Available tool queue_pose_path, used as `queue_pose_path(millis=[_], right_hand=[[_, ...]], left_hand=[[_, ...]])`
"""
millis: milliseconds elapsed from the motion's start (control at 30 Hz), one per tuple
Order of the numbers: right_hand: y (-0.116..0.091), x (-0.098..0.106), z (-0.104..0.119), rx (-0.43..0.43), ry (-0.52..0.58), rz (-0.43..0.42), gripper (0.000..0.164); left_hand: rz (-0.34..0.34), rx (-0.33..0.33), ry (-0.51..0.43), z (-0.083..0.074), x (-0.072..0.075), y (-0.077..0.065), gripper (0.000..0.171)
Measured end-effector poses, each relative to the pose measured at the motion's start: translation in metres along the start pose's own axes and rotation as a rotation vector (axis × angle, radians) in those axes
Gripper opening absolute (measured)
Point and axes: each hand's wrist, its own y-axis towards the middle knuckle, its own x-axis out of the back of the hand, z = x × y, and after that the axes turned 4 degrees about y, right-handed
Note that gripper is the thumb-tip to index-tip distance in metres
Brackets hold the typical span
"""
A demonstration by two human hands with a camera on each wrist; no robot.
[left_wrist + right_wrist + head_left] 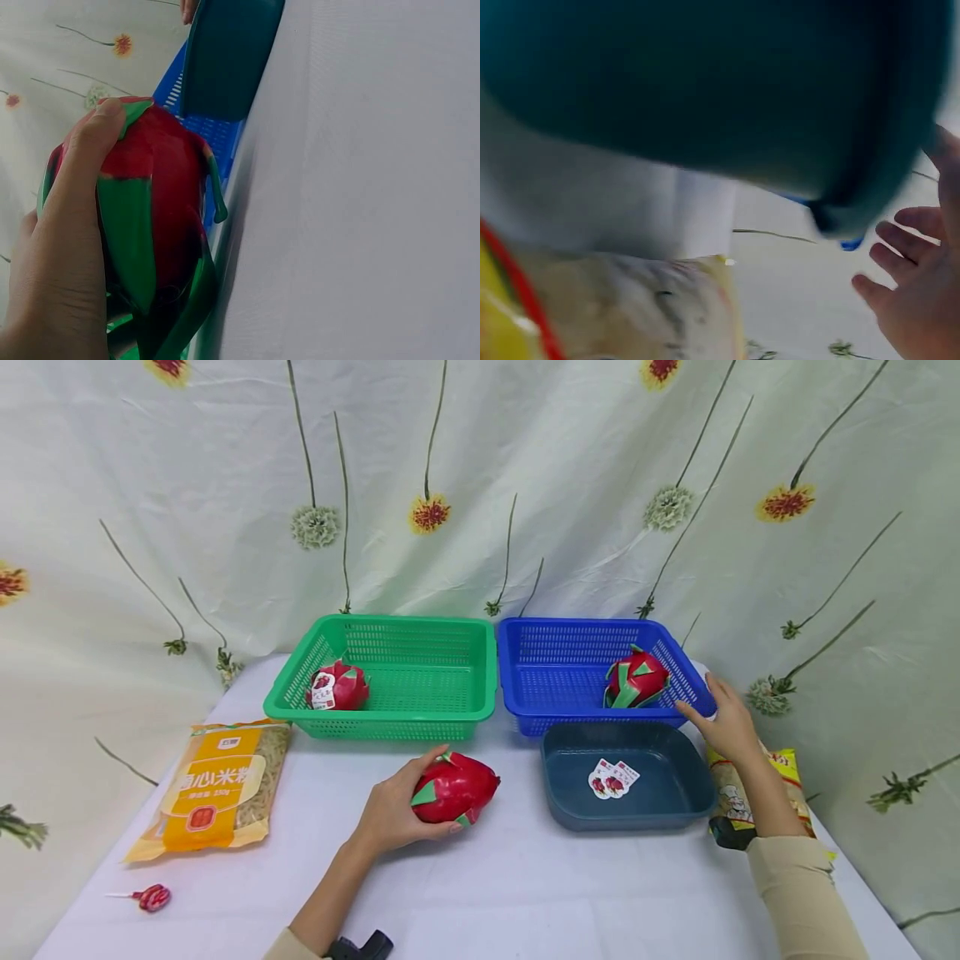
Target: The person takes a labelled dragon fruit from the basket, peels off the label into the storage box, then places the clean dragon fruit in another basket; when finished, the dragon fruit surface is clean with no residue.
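Note:
My left hand (pixel 397 814) grips a red dragon fruit (pixel 461 787) with green scales, in front of the green basket (pixel 401 727). The left wrist view shows the thumb along the side of the dragon fruit (pixel 176 157). My right hand (pixel 726 718) reaches to the right front corner of the blue basket (pixel 600 724), fingers spread and loosely bent, holding nothing. Inside that basket stands another dragon fruit (pixel 637 678). A third, with a white label (pixel 323 691), lies in the green basket. Close below the right hand in the head view is a dark teal tray (pixel 630 818).
Fruit-printed stickers (pixel 611 778) lie in the tray. A bag of noodles (pixel 217 785) and a wrapped lollipop (pixel 153 897) lie at the left. Yellow packaging (pixel 731 789) sits partly under the right forearm. A floral cloth (pixel 480 485) hangs behind the baskets.

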Motion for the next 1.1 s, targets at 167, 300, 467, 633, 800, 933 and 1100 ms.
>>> queue_pose_path(millis=[167,300,467,633,800,933,1100], right_hand=[[0.001,-0.007,-0.010,-0.027,0.026,0.156,0.091],[0.000,-0.008,-0.012,-0.036,0.044,0.172,0.090],[0.001,-0.009,-0.013,-0.026,0.025,0.171,0.088],[0.002,-0.009,-0.011,-0.005,0.010,0.164,0.087],[0.002,-0.009,-0.011,0.007,0.017,0.152,0.085],[0.002,-0.010,-0.012,-0.004,0.031,0.162,0.086],[0.002,-0.013,-0.016,-0.013,0.040,0.151,0.086]], left_hand=[[-0.003,0.009,-0.002,0.000,-0.001,0.000,0.097],[0.001,0.013,-0.012,0.000,-0.001,0.000,0.097],[0.010,0.015,-0.014,-0.002,0.000,0.004,0.097],[-0.003,-0.031,-0.059,-0.016,0.010,0.025,0.096],[-0.097,-0.117,-0.178,-0.046,0.027,0.088,0.098],[-0.170,-0.118,-0.297,-0.073,0.031,0.155,0.096],[-0.267,0.003,-0.471,-0.096,0.002,0.232,0.087]])
